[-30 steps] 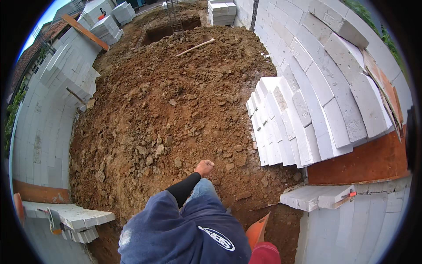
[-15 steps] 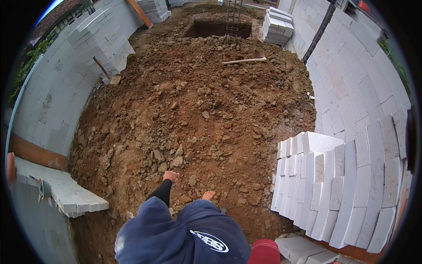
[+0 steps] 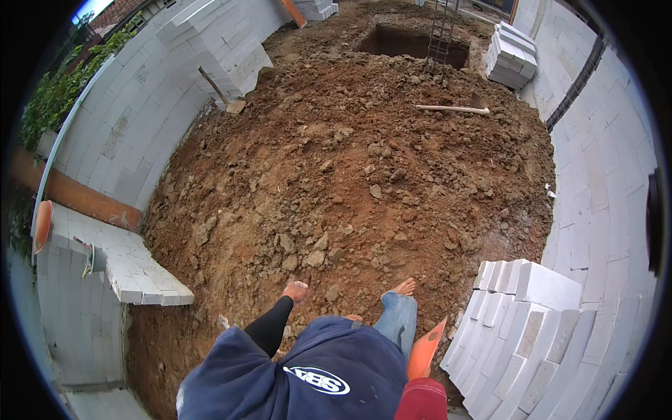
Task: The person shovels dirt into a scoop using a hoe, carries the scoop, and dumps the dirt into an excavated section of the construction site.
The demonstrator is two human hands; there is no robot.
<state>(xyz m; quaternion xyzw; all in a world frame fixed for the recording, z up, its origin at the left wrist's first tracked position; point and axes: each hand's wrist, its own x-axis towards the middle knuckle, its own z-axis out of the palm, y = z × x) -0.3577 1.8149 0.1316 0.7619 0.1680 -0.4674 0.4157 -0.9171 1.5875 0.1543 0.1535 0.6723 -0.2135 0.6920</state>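
Note:
My left hand hangs over the clods at my left side, at the end of a black sleeve. Its fingers look curled in, and nothing shows in them. My right arm is seen only as a dark red sleeve at the lower edge; the hand itself is hidden. Just past that sleeve an orange, flat-sided piece with a small hole sticks out, and whether my right hand holds it cannot be seen. One bare foot stands forward on the loose brown soil.
Stacked pale blocks rise close on my right. A low block wall juts in from the left, carrying a tool and an orange rounded container. Ahead lie a long-handled hoe and a pit with a rebar cage.
The view has swung left, so the scene sits further right. My right leg has come forward, and the orange piece now shows by the red sleeve. My left hand still hangs low.

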